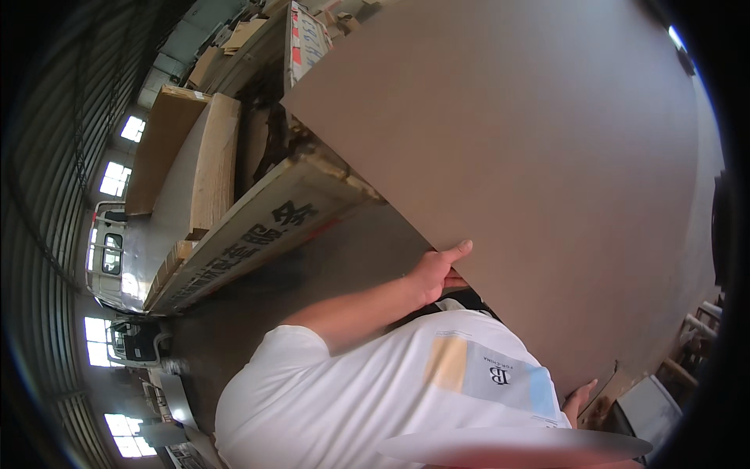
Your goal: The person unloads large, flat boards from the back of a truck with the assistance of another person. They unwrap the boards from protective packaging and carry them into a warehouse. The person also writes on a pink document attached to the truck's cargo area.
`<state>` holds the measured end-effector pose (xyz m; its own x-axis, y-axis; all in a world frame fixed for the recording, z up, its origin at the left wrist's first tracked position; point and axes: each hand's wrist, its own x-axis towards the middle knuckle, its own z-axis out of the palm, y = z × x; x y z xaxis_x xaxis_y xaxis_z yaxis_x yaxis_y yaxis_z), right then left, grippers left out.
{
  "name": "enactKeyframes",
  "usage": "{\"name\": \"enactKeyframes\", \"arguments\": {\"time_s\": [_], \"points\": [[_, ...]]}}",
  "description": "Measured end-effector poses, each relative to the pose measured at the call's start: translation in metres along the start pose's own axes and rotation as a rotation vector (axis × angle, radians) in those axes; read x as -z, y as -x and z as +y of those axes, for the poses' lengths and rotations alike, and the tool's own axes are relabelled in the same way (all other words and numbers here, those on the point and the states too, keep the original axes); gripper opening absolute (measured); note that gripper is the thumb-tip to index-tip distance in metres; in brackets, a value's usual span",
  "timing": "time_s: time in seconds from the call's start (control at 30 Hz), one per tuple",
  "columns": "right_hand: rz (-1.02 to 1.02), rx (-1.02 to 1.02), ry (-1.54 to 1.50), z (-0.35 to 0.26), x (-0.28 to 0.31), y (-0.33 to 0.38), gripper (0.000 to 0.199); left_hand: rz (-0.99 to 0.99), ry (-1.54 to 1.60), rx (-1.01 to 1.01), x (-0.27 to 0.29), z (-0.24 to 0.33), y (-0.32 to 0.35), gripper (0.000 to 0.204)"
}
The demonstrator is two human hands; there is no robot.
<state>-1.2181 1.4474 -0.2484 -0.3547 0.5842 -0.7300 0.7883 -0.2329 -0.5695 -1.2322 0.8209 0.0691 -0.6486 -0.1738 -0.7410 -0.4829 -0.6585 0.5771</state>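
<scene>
A large flat brown-grey board fills the upper right of the head view, its near edge running slantwise close to my body. My left hand is closed on that edge, thumb over the top face and fingers underneath. Farther right along the edge, my right hand also holds the board, with its thumb against the face. Most of the right hand's fingers and the right forearm are hidden. The board's far left corner is beside the rear of an open truck bed.
The truck's side panel runs along the left, its end near the board. Cardboard-edged packs of sheets lie in the bed. A white truck cab and another vehicle stand beyond. Racked or stacked items are at the right.
</scene>
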Motion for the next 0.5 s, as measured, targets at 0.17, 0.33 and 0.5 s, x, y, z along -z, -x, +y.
{"name": "enactKeyframes", "arguments": {"time_s": [0.17, 0.33, 0.5], "points": [[0.013, -0.022, -0.06, 0.134, 0.022, 0.087, 0.084, -0.036, -0.105, -0.147, 0.112, -0.028, 0.116, 0.042], [-0.042, 0.011, -0.008, 0.246, 0.086, 0.162, 0.081, -0.137, -0.332, -0.46, 0.215, -0.069, 0.231, 0.03], [-0.081, 0.084, 0.028, 0.341, 0.156, 0.265, 0.077, -0.477, -0.508, -0.737, 0.319, -0.072, 0.332, 0.023]]}}
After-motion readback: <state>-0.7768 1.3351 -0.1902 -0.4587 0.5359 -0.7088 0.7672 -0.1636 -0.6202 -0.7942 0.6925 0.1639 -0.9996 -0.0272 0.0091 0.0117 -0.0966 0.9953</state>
